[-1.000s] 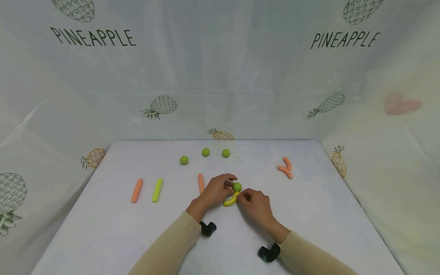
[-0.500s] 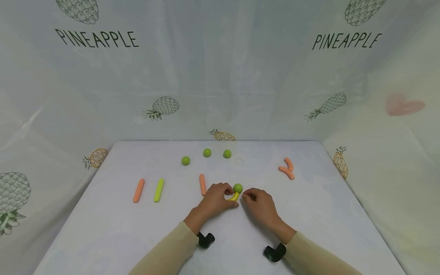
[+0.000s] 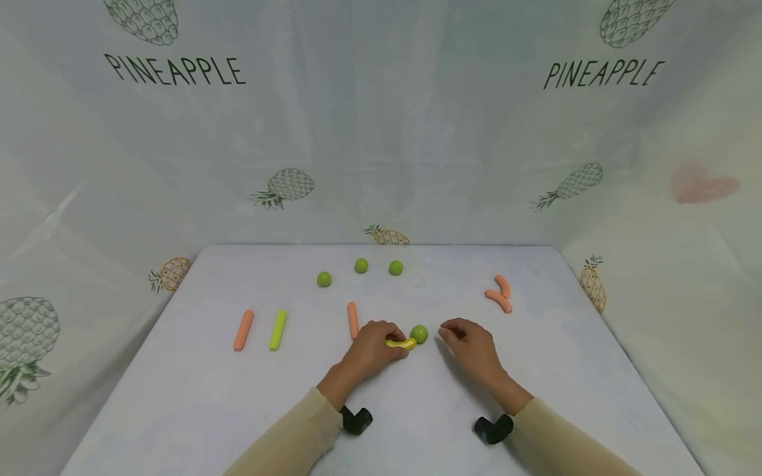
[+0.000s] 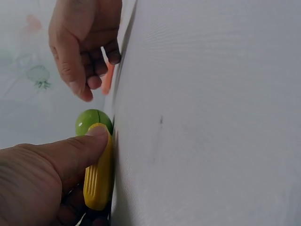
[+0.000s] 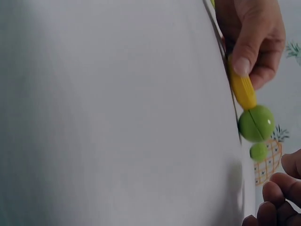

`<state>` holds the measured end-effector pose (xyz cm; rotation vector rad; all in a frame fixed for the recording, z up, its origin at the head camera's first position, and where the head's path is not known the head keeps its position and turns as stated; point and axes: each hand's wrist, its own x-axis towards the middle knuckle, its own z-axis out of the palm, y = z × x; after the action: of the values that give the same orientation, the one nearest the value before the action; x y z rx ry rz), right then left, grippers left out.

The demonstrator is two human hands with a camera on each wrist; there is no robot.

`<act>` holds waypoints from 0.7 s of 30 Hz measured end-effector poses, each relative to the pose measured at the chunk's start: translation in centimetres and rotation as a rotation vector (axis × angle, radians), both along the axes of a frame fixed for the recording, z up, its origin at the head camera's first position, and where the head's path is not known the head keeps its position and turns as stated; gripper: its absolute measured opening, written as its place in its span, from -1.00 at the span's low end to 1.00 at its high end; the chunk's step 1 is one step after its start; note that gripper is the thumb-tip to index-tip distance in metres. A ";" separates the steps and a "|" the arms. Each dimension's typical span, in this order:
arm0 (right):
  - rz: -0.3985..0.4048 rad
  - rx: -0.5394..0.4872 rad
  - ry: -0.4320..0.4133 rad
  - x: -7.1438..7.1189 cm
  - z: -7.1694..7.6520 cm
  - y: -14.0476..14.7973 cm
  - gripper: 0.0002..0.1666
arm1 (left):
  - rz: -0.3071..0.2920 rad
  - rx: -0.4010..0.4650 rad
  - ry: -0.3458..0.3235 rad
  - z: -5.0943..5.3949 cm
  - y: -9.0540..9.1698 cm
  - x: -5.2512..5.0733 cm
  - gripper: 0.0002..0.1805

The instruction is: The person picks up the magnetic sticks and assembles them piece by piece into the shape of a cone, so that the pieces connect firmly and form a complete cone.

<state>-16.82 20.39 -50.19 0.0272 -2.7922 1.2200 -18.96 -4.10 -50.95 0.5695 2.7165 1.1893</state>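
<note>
A small yellow toy banana lies on the white table, its tip against a green ball. My left hand pinches the banana between thumb and fingers; in the left wrist view, the thumb presses on the ridged yellow banana near the ball end. Just right of the ball, my right hand hovers with loosely curled fingers and nothing in them. The right wrist view shows the banana's end touching the green ball, with the right fingertips apart from it.
Three more green balls sit toward the back. Orange sticks and a yellow-green stick lie on the left, another orange stick by my left hand. Two curved orange pieces are at back right. A pineapple-print curtain hangs behind.
My left hand has closed on the banana, which has turned to lie more sideways. The near green ball has shifted slightly right and closer. My right hand has drawn away to the right.
</note>
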 end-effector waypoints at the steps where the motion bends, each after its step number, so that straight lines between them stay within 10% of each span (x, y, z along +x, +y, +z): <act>1: -0.005 0.002 0.003 -0.1 0.0 0.3 -0.79 | 0.001 0.006 0.003 -0.1 0.0 0.0 -0.82; 15: -0.169 -0.014 0.122 -3.2 0.7 7.6 -0.51 | 0.015 0.010 -0.004 0.0 0.0 0.2 -0.83; 21: -0.220 0.014 0.045 -4.2 0.6 9.2 -0.40 | 0.015 0.009 -0.004 -0.1 0.0 0.2 -0.82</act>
<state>-20.98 29.62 -49.57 -0.2414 -2.6793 1.1328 -18.77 -4.09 -51.02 0.5476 2.7182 1.2062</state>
